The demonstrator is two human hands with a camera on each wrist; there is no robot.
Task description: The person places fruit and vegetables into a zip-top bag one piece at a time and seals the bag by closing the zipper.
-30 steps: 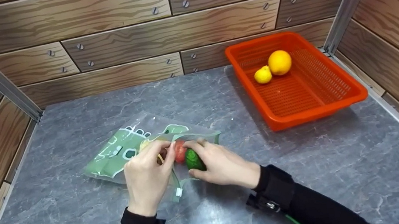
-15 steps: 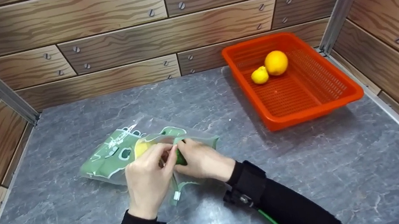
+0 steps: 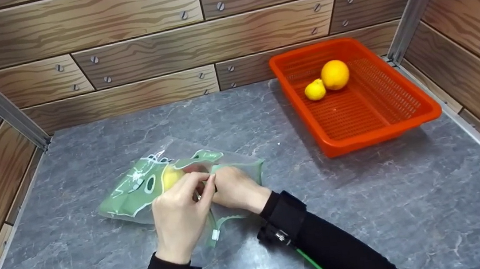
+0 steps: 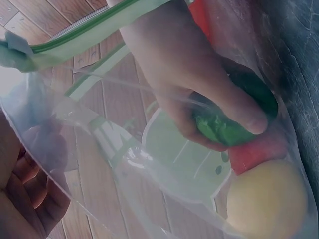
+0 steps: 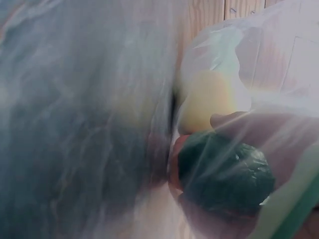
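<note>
Right hand [image 3: 234, 186] had moved deeper into one clear bag [image 3: 124, 204], gripping one green fruit [image 4: 212, 127] beside one red piece [image 4: 256, 155], one yellow ball [image 4: 266, 199]; left hand [image 3: 181, 216] pinched bag's edge; one basket [image 3: 383, 136] held two fruits

Wood-print walls [image 3: 147, 59] and metal posts [image 3: 415, 4] suggest a booth [image 3: 464, 57].
</note>
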